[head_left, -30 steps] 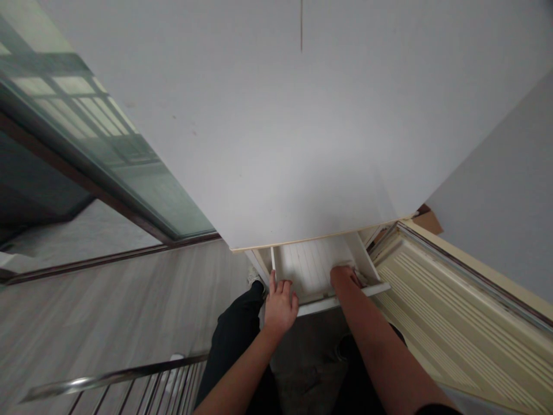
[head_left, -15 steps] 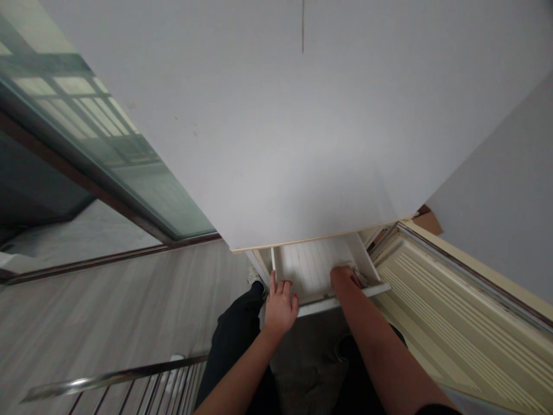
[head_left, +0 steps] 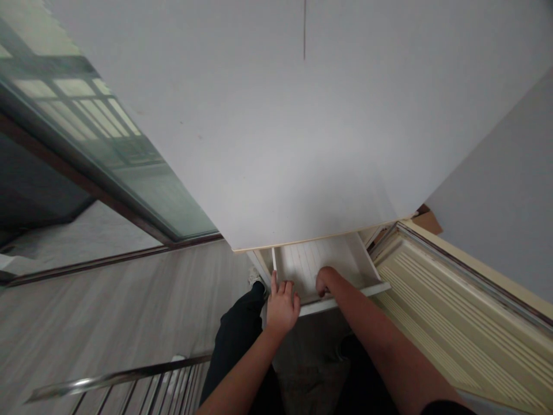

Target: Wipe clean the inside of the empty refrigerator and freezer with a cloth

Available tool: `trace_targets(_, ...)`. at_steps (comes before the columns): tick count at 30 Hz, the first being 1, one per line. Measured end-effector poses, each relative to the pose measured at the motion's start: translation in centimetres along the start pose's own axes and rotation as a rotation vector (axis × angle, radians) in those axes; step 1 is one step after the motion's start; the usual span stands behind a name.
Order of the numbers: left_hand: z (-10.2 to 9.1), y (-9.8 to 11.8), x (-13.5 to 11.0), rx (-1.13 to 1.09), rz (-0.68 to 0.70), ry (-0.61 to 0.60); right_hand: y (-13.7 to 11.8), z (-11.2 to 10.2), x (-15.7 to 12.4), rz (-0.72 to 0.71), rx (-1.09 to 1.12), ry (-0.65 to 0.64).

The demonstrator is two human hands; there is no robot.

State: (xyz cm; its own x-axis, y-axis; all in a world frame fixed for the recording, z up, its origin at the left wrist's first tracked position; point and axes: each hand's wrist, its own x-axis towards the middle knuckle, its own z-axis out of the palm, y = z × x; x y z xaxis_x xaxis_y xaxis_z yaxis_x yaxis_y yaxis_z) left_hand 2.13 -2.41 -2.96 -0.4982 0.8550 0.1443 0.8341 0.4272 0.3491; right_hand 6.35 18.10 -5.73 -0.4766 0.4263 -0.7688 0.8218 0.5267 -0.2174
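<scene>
A white drawer [head_left: 302, 262] with a grooved bottom is pulled out from beneath a white board top. My left hand [head_left: 283, 305] rests over the drawer's front left corner, fingers apart, the index finger lying along the left side wall. Inside the drawer, near the middle of its front edge, my right hand [head_left: 326, 281] is bent down with its fingers curled. Whatever it holds is hidden under the hand and wrist.
The broad white top [head_left: 276, 144] overhangs the drawer. At the right stands a cream ribbed panel [head_left: 453, 311], with a cardboard box [head_left: 427, 220] behind it. A metal rack [head_left: 121, 377] is at lower left, and a glass sliding door [head_left: 142, 190] lies beyond the floor.
My right hand has moved left inside the drawer, from the right front corner toward the middle. A pale crumpled thing by it earlier is now out of sight. My left hand stays put.
</scene>
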Motion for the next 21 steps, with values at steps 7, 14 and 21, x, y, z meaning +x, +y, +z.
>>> trace_targets(7, 0.2, -0.1, -0.1, -0.003, -0.021, 0.020, -6.0, 3.9, 1.1, -0.254, 0.072, -0.249)
trace_targets(14, 0.8, -0.5, -0.2, -0.014, 0.006, 0.030, -6.1, 1.7, 3.2, -0.536, 0.160, 0.082)
trace_targets(21, 0.3, -0.3, -0.1, -0.001, 0.009, 0.006, -5.4, -0.6, 4.5, -0.438, 0.043, 0.476)
